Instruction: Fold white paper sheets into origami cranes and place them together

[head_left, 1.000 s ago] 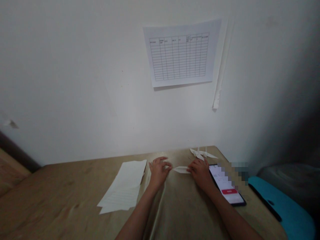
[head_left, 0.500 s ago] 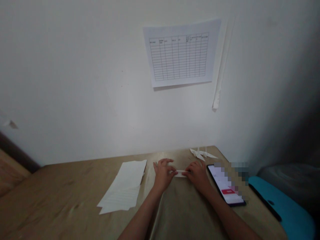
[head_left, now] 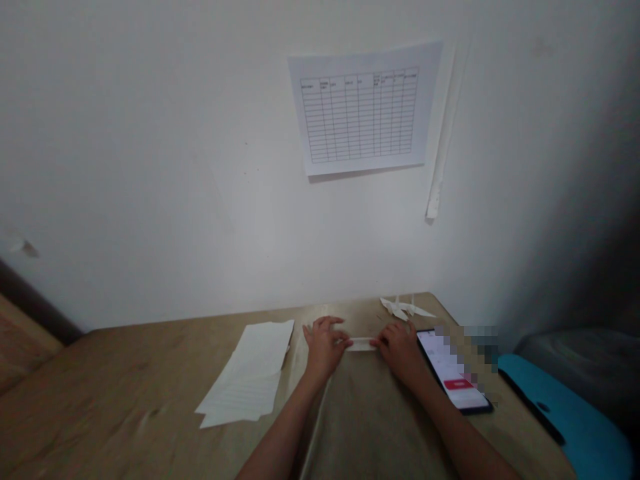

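A small, narrow piece of folded white paper [head_left: 361, 344] lies on the wooden table [head_left: 125, 393] between my two hands. My left hand [head_left: 324, 343] pinches its left end with curled fingers. My right hand [head_left: 399, 347] presses down on its right end, fingers bent. Both hands rest low on the table near its far edge by the wall.
A stack of lined white sheets [head_left: 250, 373] lies left of my hands. Folded paper figures [head_left: 403, 308] sit at the back right. A lit phone [head_left: 454, 377] lies to the right of my right hand. A blue object [head_left: 570, 420] is beyond the table's right edge. A printed table sheet [head_left: 363, 107] hangs on the wall.
The folded paper was a pointed shape held slightly raised; it now looks flatter and narrower on the table. My hands moved closer together onto its two ends.
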{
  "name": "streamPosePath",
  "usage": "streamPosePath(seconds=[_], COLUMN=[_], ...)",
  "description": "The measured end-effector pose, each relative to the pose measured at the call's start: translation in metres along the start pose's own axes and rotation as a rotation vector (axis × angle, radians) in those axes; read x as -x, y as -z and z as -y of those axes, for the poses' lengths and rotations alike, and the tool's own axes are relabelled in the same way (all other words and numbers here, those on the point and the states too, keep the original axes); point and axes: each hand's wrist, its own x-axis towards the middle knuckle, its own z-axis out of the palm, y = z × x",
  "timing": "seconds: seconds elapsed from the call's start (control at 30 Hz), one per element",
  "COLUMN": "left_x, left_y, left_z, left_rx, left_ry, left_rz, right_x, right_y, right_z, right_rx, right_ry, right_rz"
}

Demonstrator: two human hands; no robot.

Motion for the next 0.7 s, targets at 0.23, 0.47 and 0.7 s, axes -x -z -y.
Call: streamPosePath(seconds=[0.23, 0.47, 0.7], left_x=[0.000, -0.001, -0.001], left_y=[-0.001, -0.002, -0.001], left_z=[0.003, 0.006, 0.002], left_rx=[0.025, 0.086, 0.120], left_ry=[0.031, 0.098, 0.121], left_rz=[-0.036, -0.102, -0.132], right_x=[-0.003, -0.004, -0.002], right_y=[-0.006, -0.003, -0.009], right_z=[-0.013, -0.013, -0.010], right_rx=[-0.165, -0.549, -0.671], right_ry=[-0.061, -0.185, -0.202], right_rz=[0.003, -0.091, -0.048])
